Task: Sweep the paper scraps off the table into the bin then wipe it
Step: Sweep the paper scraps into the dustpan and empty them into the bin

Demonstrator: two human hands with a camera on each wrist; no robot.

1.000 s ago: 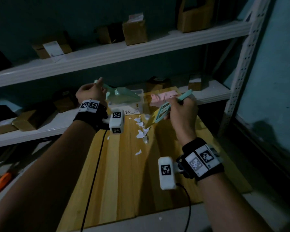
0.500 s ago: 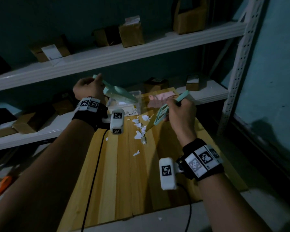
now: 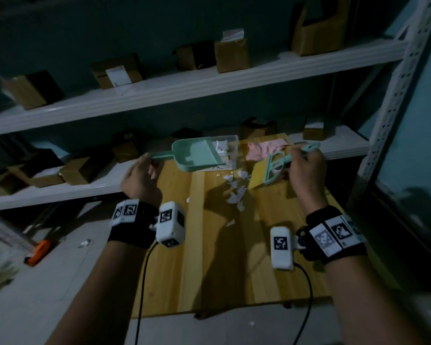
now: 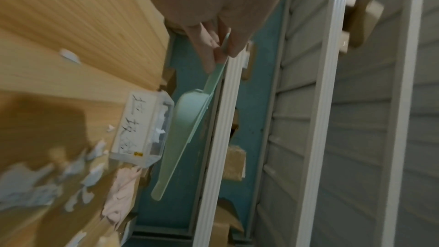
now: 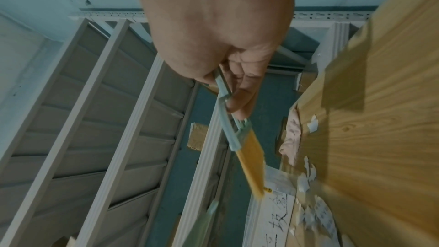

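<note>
The left hand (image 3: 141,179) holds the handle of a mint-green dustpan (image 3: 197,155), its fingers (image 4: 209,52) curled and pinching the thin handle from both sides. The pan is lifted and tilted over a clear plastic bin (image 3: 228,148) with handwriting on its side, which stands at the far edge of the wooden bench (image 3: 209,257); a few white scraps lie inside the bin. The right hand (image 3: 305,170) grips the mint handle of a small brush (image 3: 271,170), fingers (image 5: 242,97) wrapped round it, the yellow bristles angled down toward the bench. The paper scraps (image 3: 235,192) lie in a loose heap on the bench just left of the bristles and near the bin, with a few strays nearer. A pink cloth (image 3: 264,149) lies crumpled at the far edge, right of the bin.
</note>
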